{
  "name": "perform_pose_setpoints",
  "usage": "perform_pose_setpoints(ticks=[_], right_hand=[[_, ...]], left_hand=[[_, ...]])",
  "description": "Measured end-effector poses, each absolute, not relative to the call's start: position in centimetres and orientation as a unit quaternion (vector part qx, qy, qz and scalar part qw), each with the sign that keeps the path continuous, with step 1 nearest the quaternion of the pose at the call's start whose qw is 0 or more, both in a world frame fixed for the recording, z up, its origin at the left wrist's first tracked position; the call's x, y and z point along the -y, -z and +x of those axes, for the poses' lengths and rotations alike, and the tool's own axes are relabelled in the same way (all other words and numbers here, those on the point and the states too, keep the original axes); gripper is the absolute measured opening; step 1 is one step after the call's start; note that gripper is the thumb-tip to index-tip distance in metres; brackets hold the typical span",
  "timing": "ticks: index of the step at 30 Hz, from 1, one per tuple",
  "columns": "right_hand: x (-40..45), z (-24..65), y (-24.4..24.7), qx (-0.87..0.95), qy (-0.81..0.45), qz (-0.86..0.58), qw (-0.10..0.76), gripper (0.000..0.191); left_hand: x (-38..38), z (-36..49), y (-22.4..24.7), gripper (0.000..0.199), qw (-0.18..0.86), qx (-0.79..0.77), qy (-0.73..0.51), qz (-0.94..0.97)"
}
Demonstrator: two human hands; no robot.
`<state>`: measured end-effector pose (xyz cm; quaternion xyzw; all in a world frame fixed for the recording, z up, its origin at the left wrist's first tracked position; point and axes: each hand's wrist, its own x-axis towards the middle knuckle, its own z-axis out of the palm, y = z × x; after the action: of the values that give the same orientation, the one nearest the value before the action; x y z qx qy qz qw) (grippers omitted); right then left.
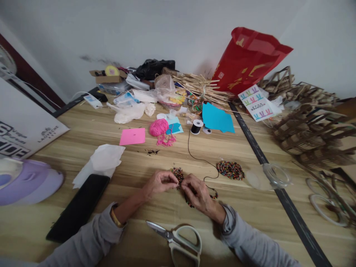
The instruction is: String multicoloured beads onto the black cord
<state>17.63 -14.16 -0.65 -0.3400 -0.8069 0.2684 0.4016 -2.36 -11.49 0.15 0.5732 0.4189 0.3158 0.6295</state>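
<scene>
My left hand [162, 181] is closed in a pinch, its fingertips almost meeting those of my right hand; whatever it pinches is too small to make out. Thumb and fingers of my right hand [197, 193] are pressed together on a black beaded cord [214, 194], which runs partly hidden under that hand. Just behind the fingertips lies a small pile of loose coloured beads [177, 171]. The cord's bare black part winds back to a spool of black cord [196, 127]. A coiled strand of multicoloured beads [230, 170] rests to the right.
Open-bladed scissors [174, 237] lie in front of me. At left are a black phone-like slab [79, 207], white paper [101, 163] and a purple device [33, 181]. Pink yarn [159, 127], blue sheets [218, 118], a red bag [247, 63] and woven baskets [314, 133] stand farther back.
</scene>
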Motion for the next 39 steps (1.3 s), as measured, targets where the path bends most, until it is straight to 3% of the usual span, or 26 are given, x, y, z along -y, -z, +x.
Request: perform_pose_setpoints(ticks=[39], right_hand=[[14.2, 17.6, 0.5, 0.811, -0.261, -0.341, 0.398, 0.015]], left_hand=[[11.5, -2.4, -0.2, 0.014, 0.61, -0.428, -0.308, 0.592]])
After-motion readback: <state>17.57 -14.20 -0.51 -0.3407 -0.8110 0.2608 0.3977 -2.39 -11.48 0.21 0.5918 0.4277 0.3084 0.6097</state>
